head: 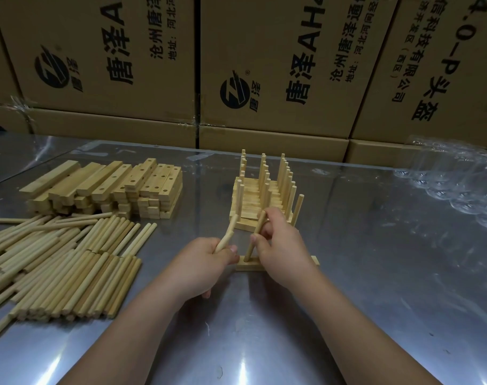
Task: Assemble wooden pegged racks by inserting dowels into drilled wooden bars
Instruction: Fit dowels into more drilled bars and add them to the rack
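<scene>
— What does the head view show right in front of the person?

— A single bar (315,261) lying flat and crosswise on the shiny surface (375,287), near the middle. The right hand (284,245) has its fingers and thumb curled round a standing dowel (248,252). It leans a little, with its lower end in a hole near the bar's left end.

— And the other hand?

— The left hand (206,262) sits just left of the bar. It's closed in a fist round a second dowel (228,232), whose free end points up and away from the person.

— What's behind them?

— Just beyond the bar there's a stack of finished racks (261,190), with pegs upright in three rows.

— Any supplies about?

— Over on the left lies a heap of loose dowels (64,262), mostly side by side. Behind that is a pile of drilled bars (111,187), the top ones with their holes facing up. Off to the right is some clear plastic wrap (459,184), crumpled on the surface. Printed cardboard boxes (111,51) stand stacked along the back edge.
</scene>
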